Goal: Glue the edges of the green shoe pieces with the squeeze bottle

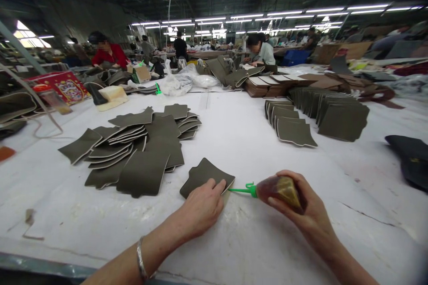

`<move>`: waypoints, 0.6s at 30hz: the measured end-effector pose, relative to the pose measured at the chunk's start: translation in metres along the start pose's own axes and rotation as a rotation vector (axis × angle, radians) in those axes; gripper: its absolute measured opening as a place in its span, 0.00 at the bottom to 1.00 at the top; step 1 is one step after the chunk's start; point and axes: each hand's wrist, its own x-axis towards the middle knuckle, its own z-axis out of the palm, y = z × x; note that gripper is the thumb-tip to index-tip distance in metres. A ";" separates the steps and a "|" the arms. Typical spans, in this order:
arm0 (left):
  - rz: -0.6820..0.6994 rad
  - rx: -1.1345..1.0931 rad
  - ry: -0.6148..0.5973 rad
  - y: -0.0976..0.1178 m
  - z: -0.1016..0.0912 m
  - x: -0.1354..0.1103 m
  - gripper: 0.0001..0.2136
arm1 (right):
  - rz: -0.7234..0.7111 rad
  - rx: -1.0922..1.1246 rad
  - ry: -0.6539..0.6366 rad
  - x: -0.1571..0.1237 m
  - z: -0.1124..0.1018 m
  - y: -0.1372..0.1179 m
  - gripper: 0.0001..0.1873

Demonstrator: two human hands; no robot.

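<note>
A wide white worktop (240,142) runs through a dim factory hall lit by strip lights, with other people seated at its far end. One dark olive cut piece (203,176) lies under the left grip (200,209), whose fingertips press on its near edge without clasping anything. The right grip (301,209) wraps around one brown squeeze bottle (279,189), its green nozzle touching that piece's edge. Two stocks of like pieces lie beyond: a loose heap (140,147) past the left grip, tidy rows (321,111) past the right.

Left fingers (216,187): pressing the near edge of the dark cut piece (203,173).
Right fingers (284,206): around bottle (279,187), its nozzle (239,190) seemingly touching that piece.
</note>
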 end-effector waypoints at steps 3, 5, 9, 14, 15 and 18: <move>0.011 -0.018 0.006 -0.002 0.001 0.001 0.23 | 0.006 0.060 -0.112 -0.002 0.001 -0.002 0.23; 0.013 -0.028 0.010 -0.002 0.000 0.001 0.23 | 0.000 0.082 -0.170 -0.003 0.002 -0.003 0.23; 0.017 -0.050 -0.007 -0.002 -0.002 0.002 0.24 | -0.034 0.020 -0.036 0.008 0.000 0.003 0.22; -0.002 -0.092 -0.030 -0.002 -0.006 0.004 0.24 | -0.080 0.001 0.048 0.014 -0.004 0.008 0.22; -0.004 -0.101 -0.033 -0.002 -0.006 0.004 0.24 | -0.088 0.003 0.043 0.012 -0.003 0.007 0.22; -0.003 -0.119 -0.032 -0.002 -0.006 0.005 0.24 | -0.100 0.010 0.021 0.007 -0.001 0.007 0.21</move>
